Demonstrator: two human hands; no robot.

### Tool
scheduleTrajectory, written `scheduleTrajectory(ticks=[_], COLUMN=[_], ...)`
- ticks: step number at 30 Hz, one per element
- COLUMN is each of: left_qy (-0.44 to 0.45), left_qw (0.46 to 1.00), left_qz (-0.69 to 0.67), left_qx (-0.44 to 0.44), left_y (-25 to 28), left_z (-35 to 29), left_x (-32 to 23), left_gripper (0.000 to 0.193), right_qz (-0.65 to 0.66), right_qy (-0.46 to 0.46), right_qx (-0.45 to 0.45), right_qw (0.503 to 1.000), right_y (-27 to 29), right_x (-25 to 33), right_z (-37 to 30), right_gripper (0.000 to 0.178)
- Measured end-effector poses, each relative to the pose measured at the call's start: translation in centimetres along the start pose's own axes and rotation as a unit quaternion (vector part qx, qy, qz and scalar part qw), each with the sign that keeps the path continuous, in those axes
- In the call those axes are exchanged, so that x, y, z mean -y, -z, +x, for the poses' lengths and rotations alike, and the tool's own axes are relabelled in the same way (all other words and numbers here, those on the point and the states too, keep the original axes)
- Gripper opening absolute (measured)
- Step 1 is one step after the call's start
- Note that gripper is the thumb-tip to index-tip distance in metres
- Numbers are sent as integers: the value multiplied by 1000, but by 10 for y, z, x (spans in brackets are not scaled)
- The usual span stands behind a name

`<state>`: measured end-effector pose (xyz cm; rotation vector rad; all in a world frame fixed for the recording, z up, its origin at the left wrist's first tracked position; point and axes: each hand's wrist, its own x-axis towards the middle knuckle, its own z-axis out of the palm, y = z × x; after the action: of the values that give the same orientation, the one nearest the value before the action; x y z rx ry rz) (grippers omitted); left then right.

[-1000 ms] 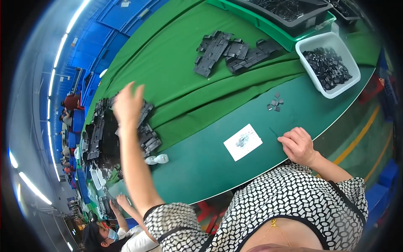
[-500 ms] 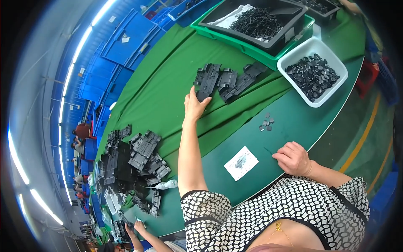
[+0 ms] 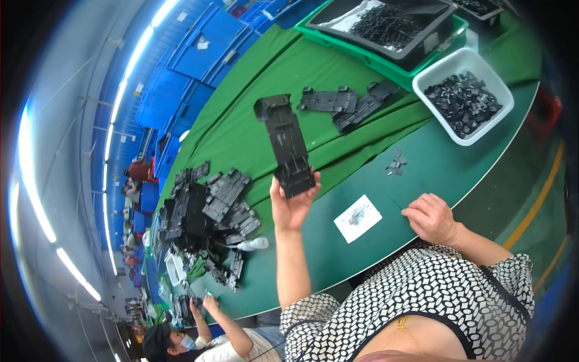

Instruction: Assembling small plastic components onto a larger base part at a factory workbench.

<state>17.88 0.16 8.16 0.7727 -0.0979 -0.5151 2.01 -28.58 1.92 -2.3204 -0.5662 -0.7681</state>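
Observation:
My left hand (image 3: pixel 293 202) grips the lower end of a long black plastic housing (image 3: pixel 285 142), raised above the table and standing roughly upright in view, its moulded ribs showing. Over the table's near right edge, my right hand (image 3: pixel 432 218) is closed, with a thin dark tool (image 3: pixel 395 204) poking out past the fingertips; its kind is too small to make out. Beyond the left hand, two similar black housings (image 3: pixel 329 100) lie on the green cloth. Between the hands is a white printed card (image 3: pixel 358 218). Several small dark square pads (image 3: pixel 396 163) are scattered past the right hand.
A white tub (image 3: pixel 506 108) of small black pieces stands at the right. Behind it, a black tray (image 3: pixel 416 51) of thin black parts rests in a green crate (image 3: pixel 362 60). Black housings (image 3: pixel 226 193) are heaped at left, beside a white bottle (image 3: pixel 253 244). A masked co-worker (image 3: pixel 241 341) works at lower left.
My left hand has lifted one black housing off the cloth and drawn it nearer, turning it upright. My right hand has stayed almost in place. The whole view has shifted slightly.

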Motion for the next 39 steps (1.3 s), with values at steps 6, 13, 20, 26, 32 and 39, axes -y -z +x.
scheduleTrajectory(ticks=[6,13,20,26,32,39], left_qy=[-55,-118,-62,-21,-156,-139], left_qw=[988,954,979,986,980,981], left_qz=[-143,-270,-193,-129,-53,-23], left_qx=[-14,-48,-31,-105,-111,-134], left_y=[-4,-11,-30,-41,-29,-38], left_z=[-79,-119,-148,-159,-164,-145], left_x=[34,66,103,122,118,125], left_gripper=[77,78,89,92,74,90], right_qz=[68,203,607,661,547,349], right_qy=[-13,-20,-310,-369,-183,-78], right_qx=[26,30,170,250,268,210], right_qw=[997,978,712,604,772,910], right_y=[4,-7,-38,-43,-55,-34], right_x=[-4,33,68,64,75,64], right_z=[4,33,77,80,66,71], right_gripper=[19,21,32,15,18,31])
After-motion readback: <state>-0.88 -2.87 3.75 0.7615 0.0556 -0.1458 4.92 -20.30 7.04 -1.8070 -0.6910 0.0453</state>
